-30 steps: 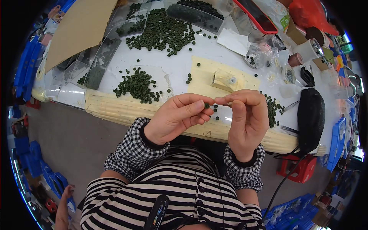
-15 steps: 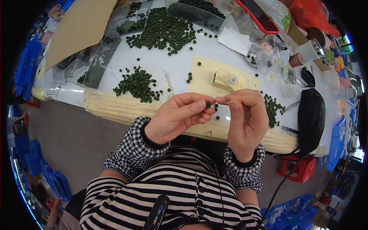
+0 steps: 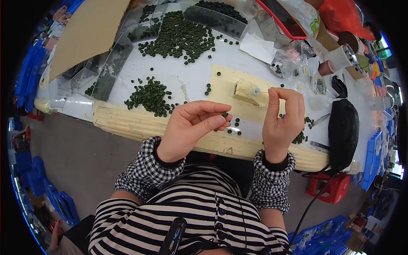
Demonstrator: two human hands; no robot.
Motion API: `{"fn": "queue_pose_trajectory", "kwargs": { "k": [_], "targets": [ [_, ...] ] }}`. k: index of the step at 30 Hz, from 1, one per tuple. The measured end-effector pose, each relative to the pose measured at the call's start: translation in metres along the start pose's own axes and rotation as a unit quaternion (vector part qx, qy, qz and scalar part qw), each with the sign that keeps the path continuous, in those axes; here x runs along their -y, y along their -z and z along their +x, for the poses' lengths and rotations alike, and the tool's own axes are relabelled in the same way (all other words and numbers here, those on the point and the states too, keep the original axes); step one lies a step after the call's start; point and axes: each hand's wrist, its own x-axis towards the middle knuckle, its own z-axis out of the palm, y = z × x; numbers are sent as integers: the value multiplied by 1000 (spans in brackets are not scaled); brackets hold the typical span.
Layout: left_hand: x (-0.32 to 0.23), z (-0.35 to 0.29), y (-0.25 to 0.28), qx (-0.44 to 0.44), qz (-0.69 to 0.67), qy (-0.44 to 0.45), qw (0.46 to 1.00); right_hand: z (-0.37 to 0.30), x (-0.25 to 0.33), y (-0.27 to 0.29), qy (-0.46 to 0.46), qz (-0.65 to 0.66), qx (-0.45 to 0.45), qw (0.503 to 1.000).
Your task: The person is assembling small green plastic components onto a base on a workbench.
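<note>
My left hand (image 3: 191,127) pinches a small dark green round piece (image 3: 225,114) between thumb and fingertips, above the table's near edge. My right hand (image 3: 284,119) is closed at the fingertips on a thin pin (image 3: 264,92). The pin's far end meets the pale nozzle (image 3: 256,91) on a small tape-wrapped block (image 3: 245,93). That block rests on a sheet of cream tape (image 3: 221,87). Several loose green pieces (image 3: 236,122) lie between my hands. More form a small pile (image 3: 151,97) left of my left hand, and others (image 3: 301,138) lie beside my right wrist.
A large heap of green pieces (image 3: 178,38) spreads at the back, among clear plastic trays (image 3: 214,20). Cardboard (image 3: 87,34) leans at the left. A red-edged phone (image 3: 284,19), white paper (image 3: 257,47) and a black pouch (image 3: 345,129) occupy the right side. Cream padding (image 3: 123,120) lines the front edge.
My hands have parted. The right moved away and to the right, bringing the pin to the nozzle; the left shifted slightly left, still pinching the green piece.
</note>
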Motion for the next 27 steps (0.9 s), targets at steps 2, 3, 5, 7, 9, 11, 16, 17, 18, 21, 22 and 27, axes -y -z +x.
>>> {"fn": "queue_pose_trajectory", "kwargs": {
  "k": [2,3,5,7,9,11,16,17,18,21,22,27],
  "targets": [
    [-1,-1,-1,-10,34,-19,999,-1,0,-3,-5,-20,37,999],
    [-3,-2,-4,-15,46,-24,999,-1,1,-3,-3,-27,54,998],
    [-3,-2,-5,-20,54,-30,998,-1,1,-3,0,-37,73,997],
    [-2,-2,-4,-21,47,-34,998,-2,1,-3,4,-39,75,996],
    [-2,-2,-4,-29,43,-39,998,-6,5,0,-3,-18,41,999],
    [-1,-2,-4,-40,42,-40,998,-13,15,6,-23,38,43,998],
    [2,-2,-4,-50,19,-40,998,-31,46,17,-75,209,122,967],
    [3,-2,-4,-49,21,-44,998,-34,48,16,-78,218,123,965],
    [5,-2,-5,-48,24,-48,997,-36,50,15,-75,221,123,965],
    [8,-3,-4,-43,28,-62,997,-37,52,14,-63,230,124,963],
    [8,-3,-4,-41,28,-67,996,-37,52,14,-59,231,124,963],
    [8,-4,-6,-41,14,-81,996,-37,52,15,-62,248,133,958]
  ]
}}
